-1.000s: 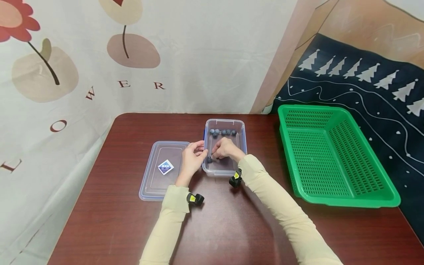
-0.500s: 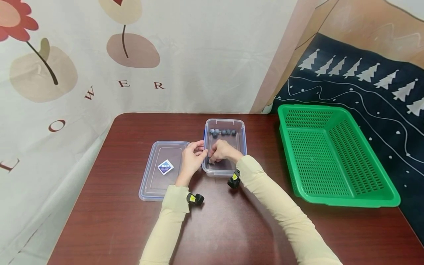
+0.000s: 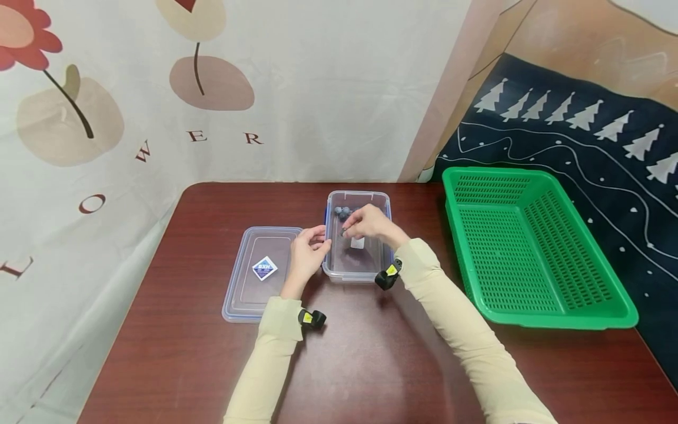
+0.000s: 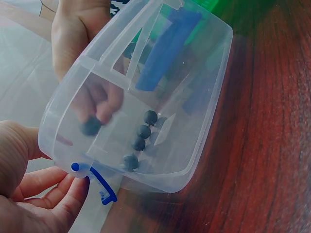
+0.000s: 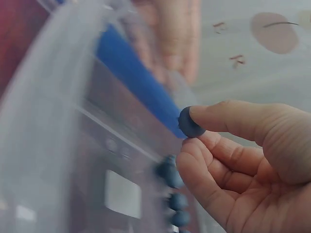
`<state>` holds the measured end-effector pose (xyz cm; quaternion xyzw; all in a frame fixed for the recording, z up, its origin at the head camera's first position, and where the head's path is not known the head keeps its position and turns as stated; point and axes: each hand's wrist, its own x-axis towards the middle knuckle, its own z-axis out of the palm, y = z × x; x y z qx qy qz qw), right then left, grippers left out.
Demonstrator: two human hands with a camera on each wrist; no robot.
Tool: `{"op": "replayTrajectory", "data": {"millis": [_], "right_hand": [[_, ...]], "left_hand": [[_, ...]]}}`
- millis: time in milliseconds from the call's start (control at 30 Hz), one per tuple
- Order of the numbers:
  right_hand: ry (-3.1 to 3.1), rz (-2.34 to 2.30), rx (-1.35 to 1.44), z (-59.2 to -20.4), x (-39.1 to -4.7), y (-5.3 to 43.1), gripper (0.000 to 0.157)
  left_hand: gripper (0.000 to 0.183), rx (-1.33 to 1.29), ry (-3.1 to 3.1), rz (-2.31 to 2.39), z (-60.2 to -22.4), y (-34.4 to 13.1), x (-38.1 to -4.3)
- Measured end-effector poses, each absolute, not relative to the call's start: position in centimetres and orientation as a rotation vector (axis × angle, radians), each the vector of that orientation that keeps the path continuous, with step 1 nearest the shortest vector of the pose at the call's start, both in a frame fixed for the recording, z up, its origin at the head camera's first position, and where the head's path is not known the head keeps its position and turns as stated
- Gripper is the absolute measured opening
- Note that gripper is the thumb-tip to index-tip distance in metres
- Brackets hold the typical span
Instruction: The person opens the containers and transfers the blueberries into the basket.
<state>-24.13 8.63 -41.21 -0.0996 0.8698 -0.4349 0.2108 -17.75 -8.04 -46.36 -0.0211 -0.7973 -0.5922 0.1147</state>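
The right hand (image 3: 371, 224) pinches one berry (image 5: 190, 123) over the box (image 3: 356, 275), whose long axis runs away from the person; the other berries (image 3: 342, 212) lie toward its far end, nearer this hand than the left hand (image 3: 306, 257), which grips the left wall (image 3: 327, 232).

Even light, glare on the table (image 3: 360, 365), right-wrist blur over box (image 5: 53, 121).

— Doing what at the clear box (image 3: 352, 277)?
— Gripping its left wall with the left hand (image 3: 306, 254), pinching a dark berry (image 3: 343, 232) above its floor with the right hand (image 3: 370, 224).
— And inside?
— Got more berries (image 3: 342, 211) near its far end.
— Beside it?
— Got a clear lid (image 3: 256, 303) to its left, a green basket (image 3: 553, 320) to its right.
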Motion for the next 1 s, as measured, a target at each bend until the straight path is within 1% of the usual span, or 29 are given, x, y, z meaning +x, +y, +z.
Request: {"op": "replayTrajectory", "data": {"millis": [167, 533, 733, 1000], "right_hand": [[2.418, -1.293, -0.214, -39.4, -24.5, 10.6, 0.019], [2.46, -1.359, -0.051, -36.5, -24.9, 16.2, 0.03], [2.52, -1.422, -0.01, -35.4, -24.8, 20.2, 0.033], [2.494, -1.569, 0.076, -34.3, -23.9, 25.9, 0.044]], "left_hand": [[0.031, -0.053, -2.344, -1.724, -46.4, -8.0, -17.7], [0.032, -0.074, -2.321, -1.75, -46.4, -8.1, -17.7], [0.031, -0.068, -2.33, -1.741, -46.3, -8.1, -17.7], [0.032, -0.078, -2.321, -1.738, -46.3, -8.1, -17.7]]}}
